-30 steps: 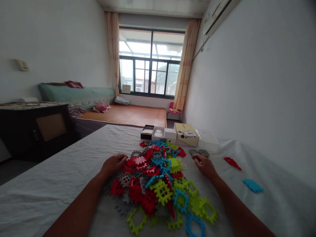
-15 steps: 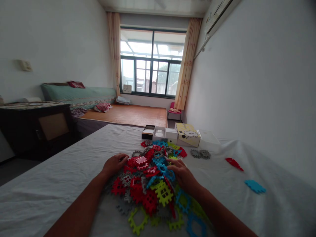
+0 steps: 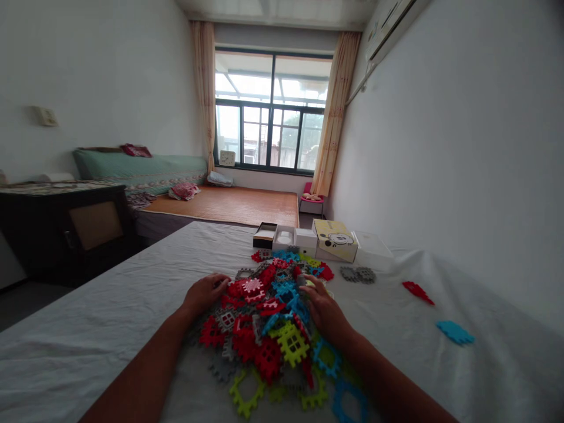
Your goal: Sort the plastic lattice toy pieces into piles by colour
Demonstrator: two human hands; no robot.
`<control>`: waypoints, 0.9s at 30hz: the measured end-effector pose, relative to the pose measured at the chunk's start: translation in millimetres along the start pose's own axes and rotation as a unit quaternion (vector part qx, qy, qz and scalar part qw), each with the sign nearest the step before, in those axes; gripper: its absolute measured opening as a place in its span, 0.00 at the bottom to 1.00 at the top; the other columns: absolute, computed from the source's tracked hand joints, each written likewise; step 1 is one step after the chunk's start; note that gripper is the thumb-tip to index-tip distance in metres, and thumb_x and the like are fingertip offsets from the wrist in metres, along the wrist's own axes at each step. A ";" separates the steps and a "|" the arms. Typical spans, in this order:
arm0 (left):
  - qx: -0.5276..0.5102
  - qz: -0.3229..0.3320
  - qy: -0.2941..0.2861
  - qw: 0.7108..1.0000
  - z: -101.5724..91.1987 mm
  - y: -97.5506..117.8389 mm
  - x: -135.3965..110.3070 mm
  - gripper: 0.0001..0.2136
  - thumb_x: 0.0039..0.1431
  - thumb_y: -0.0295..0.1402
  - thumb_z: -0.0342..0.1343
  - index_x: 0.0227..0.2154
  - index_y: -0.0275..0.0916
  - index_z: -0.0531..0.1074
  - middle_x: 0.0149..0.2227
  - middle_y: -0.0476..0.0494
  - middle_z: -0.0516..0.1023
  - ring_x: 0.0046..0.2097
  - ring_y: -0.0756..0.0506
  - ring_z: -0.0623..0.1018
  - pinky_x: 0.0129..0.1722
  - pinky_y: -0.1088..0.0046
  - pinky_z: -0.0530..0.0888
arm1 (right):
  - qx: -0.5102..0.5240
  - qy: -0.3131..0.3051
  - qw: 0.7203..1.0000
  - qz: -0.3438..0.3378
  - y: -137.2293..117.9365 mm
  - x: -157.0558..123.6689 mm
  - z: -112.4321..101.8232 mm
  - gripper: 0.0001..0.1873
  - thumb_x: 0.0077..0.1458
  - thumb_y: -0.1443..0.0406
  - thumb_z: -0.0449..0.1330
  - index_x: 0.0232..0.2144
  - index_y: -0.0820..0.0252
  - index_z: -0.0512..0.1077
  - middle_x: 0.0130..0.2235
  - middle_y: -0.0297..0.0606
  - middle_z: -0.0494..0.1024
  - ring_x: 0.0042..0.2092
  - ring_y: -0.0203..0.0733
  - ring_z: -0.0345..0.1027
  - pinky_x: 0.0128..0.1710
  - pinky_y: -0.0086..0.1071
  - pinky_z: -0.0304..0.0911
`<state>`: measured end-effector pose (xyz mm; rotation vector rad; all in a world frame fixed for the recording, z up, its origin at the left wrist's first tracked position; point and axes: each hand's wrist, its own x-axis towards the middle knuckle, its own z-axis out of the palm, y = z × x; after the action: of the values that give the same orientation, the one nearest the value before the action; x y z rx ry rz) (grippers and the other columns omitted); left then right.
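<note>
Lying heaped on white sheet (image 3: 132,282), interlocking plastic tiles (image 3: 269,305) are touched at left edge by left hand (image 3: 205,293), fingers bent close together, grip can't be told; gray tile (image 3: 302,280) is met by right hand (image 3: 326,312), fingers partly spread, pinch can't be told either

Window (image 3: 273,79): the one light source in sight, daylight, its panes (image 3: 247,82) glaring nearly white, a pale sheen on the mat (image 3: 247,202) across from me. Room otherwise dim and grey, cabinet (image 3: 97,220) deep in shadow, upper right corner darkening. View wide-angle, walls (image 3: 440,153) splayed, forearms (image 3: 136,358) stretched toward the edges, lowest blue piece (image 3: 337,402) soft and murky.
</note>
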<state>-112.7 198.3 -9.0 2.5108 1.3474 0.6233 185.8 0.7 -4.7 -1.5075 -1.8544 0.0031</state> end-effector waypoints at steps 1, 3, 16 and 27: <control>0.000 0.001 0.000 1.000 0.8 -1.3 0.4 0.18 0.56 0.45 0.42 0.38 0.45 0.74 0.42 0.48 0.77 0.41 0.46 0.75 0.38 0.76 0.67 | -0.005 0.008 1.000 0.013 1.6 -0.2 0.9 0.22 0.53 0.73 0.46 0.50 0.58 0.64 0.60 0.43 0.53 0.55 0.42 0.58 0.56 0.38 0.55; 0.002 0.004 0.001 1.000 2.3 -3.7 1.1 0.18 0.56 0.45 0.42 0.38 0.45 0.74 0.42 0.49 0.77 0.41 0.46 0.75 0.38 0.76 0.67 | -0.012 0.015 0.999 0.029 4.7 -0.4 1.9 0.22 0.53 0.72 0.47 0.50 0.58 0.64 0.61 0.43 0.53 0.56 0.43 0.57 0.56 0.40 0.55; 0.005 0.015 0.006 1.000 2.4 -3.8 1.4 0.18 0.56 0.45 0.42 0.37 0.44 0.74 0.41 0.49 0.77 0.41 0.46 0.75 0.38 0.76 0.67 | 0.014 -0.005 1.000 -0.003 13.8 1.6 0.9 0.22 0.53 0.71 0.48 0.51 0.59 0.64 0.52 0.45 0.66 0.55 0.43 0.58 0.57 0.41 0.54; 0.007 0.009 0.004 1.000 1.9 -2.8 0.6 0.17 0.56 0.44 0.42 0.37 0.45 0.74 0.41 0.49 0.76 0.41 0.46 0.75 0.38 0.75 0.67 | -0.017 0.177 0.978 0.105 57.5 4.6 -36.1 0.22 0.46 0.69 0.49 0.45 0.60 0.67 0.49 0.43 0.67 0.50 0.43 0.61 0.47 0.37 0.64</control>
<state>-113.5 200.4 -11.6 2.5364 1.3369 0.6300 253.4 6.9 -0.7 -1.6051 -1.4162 -0.1862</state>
